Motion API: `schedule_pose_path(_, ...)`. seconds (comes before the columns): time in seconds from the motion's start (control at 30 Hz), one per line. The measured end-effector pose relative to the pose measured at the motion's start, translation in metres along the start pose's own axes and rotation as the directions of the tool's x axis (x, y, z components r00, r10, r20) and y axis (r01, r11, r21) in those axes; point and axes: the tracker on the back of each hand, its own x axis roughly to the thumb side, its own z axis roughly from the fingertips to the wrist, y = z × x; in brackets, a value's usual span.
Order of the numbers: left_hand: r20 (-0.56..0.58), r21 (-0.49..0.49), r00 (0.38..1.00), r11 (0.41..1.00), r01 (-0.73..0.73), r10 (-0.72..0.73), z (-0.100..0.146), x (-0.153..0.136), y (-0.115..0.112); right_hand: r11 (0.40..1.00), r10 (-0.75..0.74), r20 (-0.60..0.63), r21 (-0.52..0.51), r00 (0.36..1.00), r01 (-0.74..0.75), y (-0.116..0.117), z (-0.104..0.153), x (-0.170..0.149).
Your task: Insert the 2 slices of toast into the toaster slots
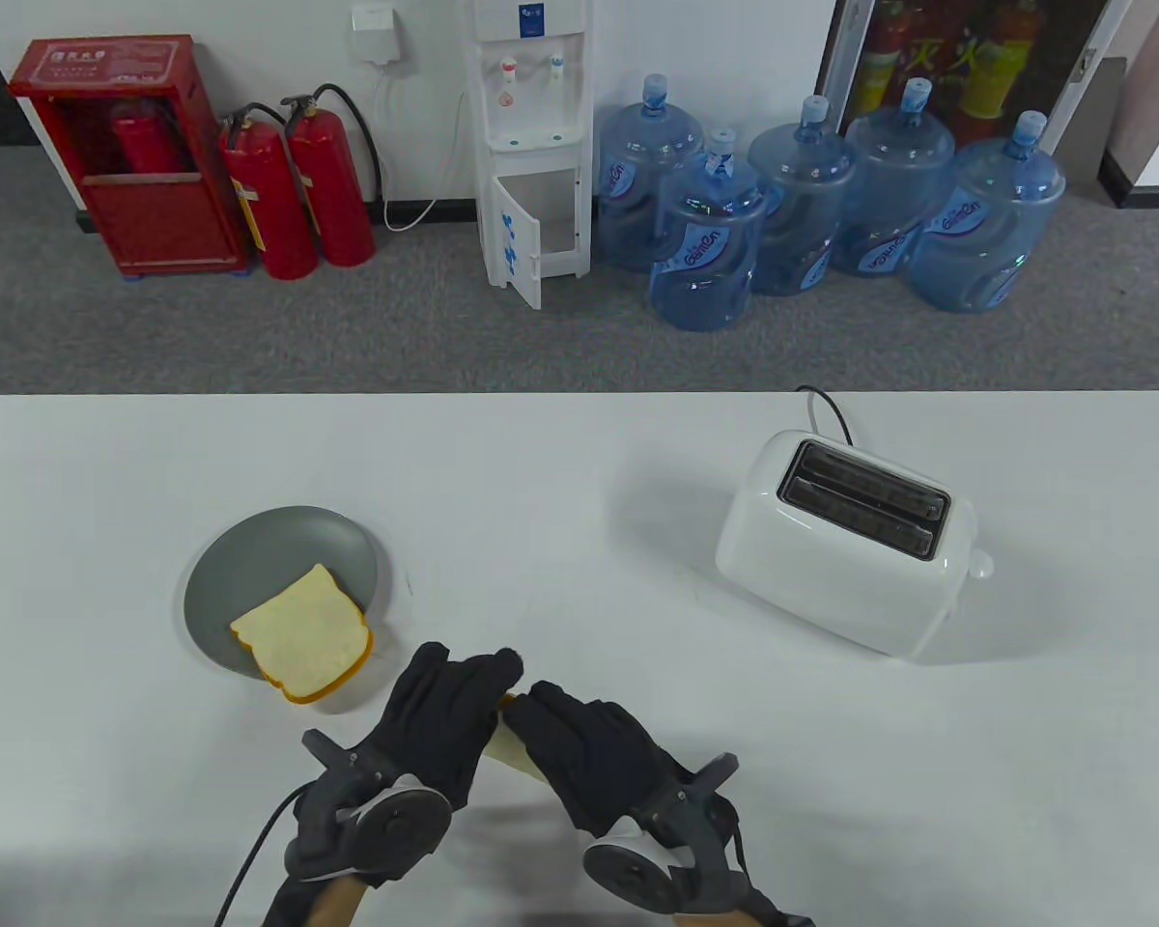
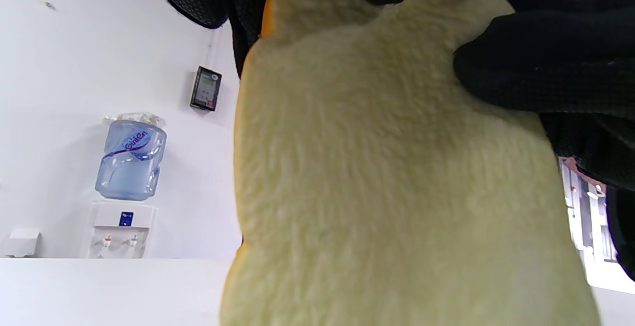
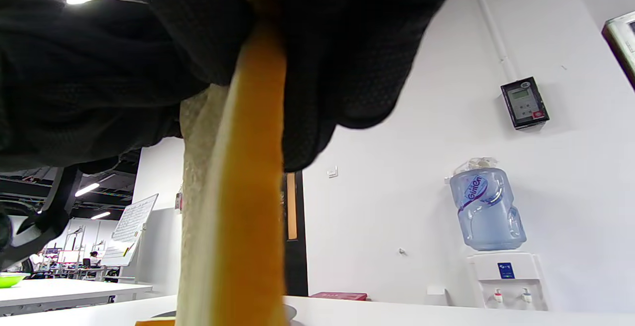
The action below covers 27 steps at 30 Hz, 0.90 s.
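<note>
While both toaster (image 1: 845,541) slots at the right of the table view stand dark and unfilled, neither slice has gone in yet, so the whole task is left. One slice of toast (image 1: 514,742) is held low in the frame's centre, above the worktop (image 1: 579,463), pinched between the left hand (image 1: 439,719) and the right hand (image 1: 589,758), fingers of both curled onto it. From the wrist views it hangs roughly on edge. A second slice (image 1: 301,642) lies on the grey plate (image 1: 280,550) at lower left, overhanging the rim, well apart from the toaster.
</note>
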Motion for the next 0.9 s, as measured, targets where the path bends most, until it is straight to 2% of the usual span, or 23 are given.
schedule_pose_path(0.37, -0.021, 0.001, 0.999, 0.999, 0.037, -0.037, 0.001, -0.008, 0.002, 0.998, 0.065, 0.022, -0.013, 0.998, -0.065, 0.003, 0.000, 0.000)
schedule_pose_path(0.7, -0.122, -0.010, 0.978, 0.985, 0.172, -0.172, 0.005, -0.022, 0.001, 0.996, 0.086, -0.002, -0.036, 0.996, -0.086, 0.000, 0.000, -0.004)
schedule_pose_path(0.8, -0.176, -0.029, 0.963, 0.979, 0.203, -0.205, 0.005, -0.028, 0.002, 0.995, 0.090, -0.002, -0.040, 0.996, -0.090, 0.000, 0.000, -0.004)
schedule_pose_path(0.9, -0.227, -0.106, 0.951, 0.976, 0.189, -0.209, 0.006, -0.039, -0.001, 0.995, 0.093, -0.002, -0.043, 0.996, -0.093, 0.000, 0.000, -0.004)
